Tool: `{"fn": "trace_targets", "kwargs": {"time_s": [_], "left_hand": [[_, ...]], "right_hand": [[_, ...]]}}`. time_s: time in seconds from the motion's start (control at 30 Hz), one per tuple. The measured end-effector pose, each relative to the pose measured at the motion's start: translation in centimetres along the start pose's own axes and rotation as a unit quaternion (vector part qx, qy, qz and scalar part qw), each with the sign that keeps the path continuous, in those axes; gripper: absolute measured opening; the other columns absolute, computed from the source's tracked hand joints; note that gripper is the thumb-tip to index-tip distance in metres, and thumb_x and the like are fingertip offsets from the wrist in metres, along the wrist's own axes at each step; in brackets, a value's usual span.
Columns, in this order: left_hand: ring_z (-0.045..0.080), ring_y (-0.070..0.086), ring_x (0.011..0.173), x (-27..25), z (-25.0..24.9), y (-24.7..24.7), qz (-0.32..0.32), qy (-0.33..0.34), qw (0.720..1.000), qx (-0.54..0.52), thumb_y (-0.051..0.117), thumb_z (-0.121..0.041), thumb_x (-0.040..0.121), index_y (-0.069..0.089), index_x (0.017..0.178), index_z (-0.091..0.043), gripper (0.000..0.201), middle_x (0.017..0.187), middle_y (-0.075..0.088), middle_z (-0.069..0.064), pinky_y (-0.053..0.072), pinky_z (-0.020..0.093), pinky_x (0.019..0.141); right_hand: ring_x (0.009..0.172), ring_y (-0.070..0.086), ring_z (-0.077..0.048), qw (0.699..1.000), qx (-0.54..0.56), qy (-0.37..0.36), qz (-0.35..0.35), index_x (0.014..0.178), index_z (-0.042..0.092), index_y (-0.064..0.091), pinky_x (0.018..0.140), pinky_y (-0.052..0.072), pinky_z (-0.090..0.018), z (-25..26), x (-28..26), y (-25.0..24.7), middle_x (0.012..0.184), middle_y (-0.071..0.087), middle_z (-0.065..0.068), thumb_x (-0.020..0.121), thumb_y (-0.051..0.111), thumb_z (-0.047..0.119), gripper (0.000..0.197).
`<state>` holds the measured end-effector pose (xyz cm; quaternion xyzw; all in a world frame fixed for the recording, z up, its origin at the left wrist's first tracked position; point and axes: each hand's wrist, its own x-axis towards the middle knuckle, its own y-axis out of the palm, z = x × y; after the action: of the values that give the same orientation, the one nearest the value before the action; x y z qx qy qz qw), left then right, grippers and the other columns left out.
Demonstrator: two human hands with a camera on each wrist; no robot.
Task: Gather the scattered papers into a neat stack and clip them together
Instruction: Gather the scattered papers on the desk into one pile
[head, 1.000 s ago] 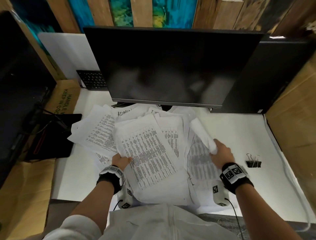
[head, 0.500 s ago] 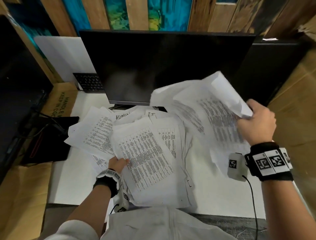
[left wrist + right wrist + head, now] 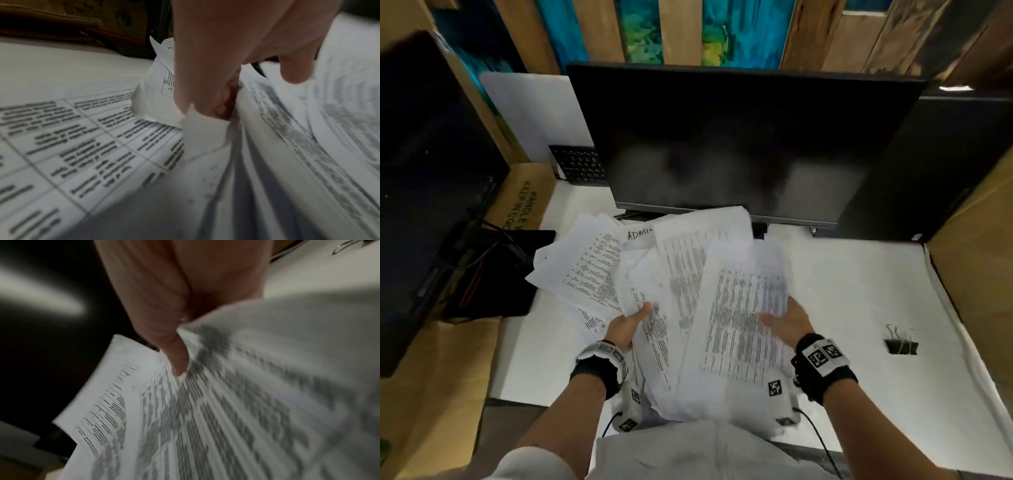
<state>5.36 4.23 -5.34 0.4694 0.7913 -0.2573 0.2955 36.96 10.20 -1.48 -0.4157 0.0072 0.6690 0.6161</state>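
Note:
Printed papers (image 3: 599, 270) lie fanned in a loose pile on the white desk (image 3: 842, 294), in front of the monitor. My left hand (image 3: 631, 322) grips the pile's left edge, thumb on top and fingers curled underneath (image 3: 218, 104). My right hand (image 3: 782, 320) pinches a few blurred sheets (image 3: 743, 315) and holds them over the pile's right side; the thumb (image 3: 176, 356) presses on the top sheet (image 3: 236, 410). A black binder clip (image 3: 900, 344) lies on the desk to the right, apart from both hands.
A dark monitor (image 3: 739, 144) stands just behind the pile, with a keyboard (image 3: 578, 164) at its back left. Cardboard boxes (image 3: 976, 260) wall the desk on the right and left. A black tablet with cables (image 3: 496, 274) lies left of the papers.
My right hand lifted sheets from the right of the pile, raised them up to the right, then swung them back down over the pile. The left hand stayed at the left edge.

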Motion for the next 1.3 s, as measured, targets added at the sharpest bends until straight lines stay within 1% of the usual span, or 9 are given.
{"fn": "trace_targets", "kwargs": {"time_s": [0.2, 0.4, 0.5, 0.6, 0.8, 0.93, 1.0, 1.1, 1.3], "left_hand": [[0.038, 0.062, 0.109, -1.0, 0.1, 0.3, -0.039, 0.056, 0.982, 0.176, 0.066, -0.018, 0.089, 0.065, 0.105, 0.002, 0.026, 0.111, 0.066, 0.021, 0.049, 0.037, 0.086], [0.032, 0.058, 0.100, -1.1, 0.1, 0.7, -0.057, 0.045, 0.988, 0.138, 0.049, -0.040, 0.096, 0.058, 0.119, 0.004, 0.051, 0.109, 0.061, 0.019, 0.041, 0.033, 0.082], [0.035, 0.059, 0.106, -0.7, 0.2, 0.6, -0.059, 0.052, 0.988, 0.130, 0.051, -0.032, 0.096, 0.058, 0.122, 0.008, 0.047, 0.116, 0.062, 0.023, 0.044, 0.035, 0.088], [0.039, 0.057, 0.117, -0.6, 0.2, 0.6, -0.068, 0.050, 0.988, 0.126, 0.051, -0.024, 0.097, 0.057, 0.123, 0.010, 0.043, 0.128, 0.059, 0.027, 0.043, 0.037, 0.095], [0.032, 0.058, 0.103, -0.5, -0.2, 0.7, -0.067, 0.022, 0.994, 0.082, 0.053, -0.021, 0.096, 0.056, 0.122, 0.009, 0.040, 0.125, 0.060, 0.024, 0.043, 0.035, 0.091], [0.035, 0.061, 0.102, -0.1, -0.1, 0.4, -0.062, 0.011, 0.996, 0.060, 0.056, -0.017, 0.094, 0.057, 0.120, 0.011, 0.039, 0.120, 0.062, 0.024, 0.049, 0.044, 0.095], [0.033, 0.061, 0.094, 0.1, -0.1, 0.4, -0.063, 0.008, 0.996, 0.063, 0.057, -0.018, 0.094, 0.059, 0.117, 0.011, 0.038, 0.110, 0.064, 0.023, 0.050, 0.046, 0.092], [0.035, 0.062, 0.095, 0.1, -0.2, 0.4, -0.063, 0.000, 0.996, 0.057, 0.058, -0.017, 0.093, 0.059, 0.116, 0.012, 0.038, 0.104, 0.063, 0.019, 0.050, 0.043, 0.087], [0.028, 0.056, 0.085, 0.2, -0.3, 0.2, -0.065, -0.007, 0.997, 0.038, 0.058, -0.014, 0.092, 0.062, 0.093, 0.009, 0.023, 0.097, 0.060, 0.020, 0.043, 0.036, 0.075]], "right_hand": [[0.099, 0.063, -0.034, 0.990, -0.071, -0.017, -0.119, 0.110, 0.000, 0.058, 0.079, 0.052, -0.033, -1.4, 0.6, 0.3, 0.109, 0.066, -0.017, 0.087, 0.059, 0.014, 0.027], [0.075, 0.064, -0.016, 0.967, -0.177, -0.020, 0.183, 0.093, 0.008, 0.063, 0.068, 0.056, -0.027, -1.9, 0.7, 2.2, 0.085, 0.066, 0.000, 0.078, 0.071, 0.047, 0.042], [0.071, 0.052, -0.009, 0.985, -0.130, -0.088, 0.066, 0.091, 0.014, 0.060, 0.055, 0.036, -0.010, -1.6, 0.2, 2.0, 0.080, 0.058, 0.008, 0.084, 0.071, 0.029, 0.021], [0.060, 0.042, -0.018, 0.983, -0.122, -0.105, -0.084, 0.072, 0.011, 0.040, 0.050, 0.033, -0.024, -1.2, 0.1, 1.7, 0.063, 0.045, 0.000, 0.090, 0.064, 0.019, 0.031], [0.089, 0.061, -0.027, 0.972, -0.215, -0.058, 0.072, 0.092, 0.009, 0.058, 0.072, 0.045, -0.026, -1.5, 0.9, 1.4, 0.093, 0.060, -0.007, 0.094, 0.052, 0.025, 0.016], [0.075, 0.051, -0.025, 0.976, -0.168, -0.085, -0.106, 0.065, 0.020, 0.040, 0.067, 0.042, -0.029, -0.9, 1.0, 0.1, 0.065, 0.051, 0.001, 0.091, 0.059, 0.019, 0.032], [0.090, 0.059, -0.028, 0.988, -0.113, -0.076, -0.077, 0.090, 0.012, 0.056, 0.078, 0.048, -0.033, -0.4, 0.9, 0.2, 0.091, 0.066, -0.008, 0.087, 0.066, 0.023, 0.015], [0.134, 0.044, -0.029, 0.987, -0.135, -0.027, 0.079, 0.145, 0.007, 0.033, 0.111, 0.037, -0.038, -0.7, 1.0, 1.8, 0.145, 0.045, -0.010, 0.079, 0.075, 0.030, 0.081], [0.120, 0.055, -0.036, 0.990, -0.094, -0.009, -0.105, 0.134, 0.004, 0.048, 0.099, 0.048, -0.042, -0.4, 1.8, -0.1, 0.131, 0.058, -0.019, 0.086, 0.067, 0.022, 0.054]]}}
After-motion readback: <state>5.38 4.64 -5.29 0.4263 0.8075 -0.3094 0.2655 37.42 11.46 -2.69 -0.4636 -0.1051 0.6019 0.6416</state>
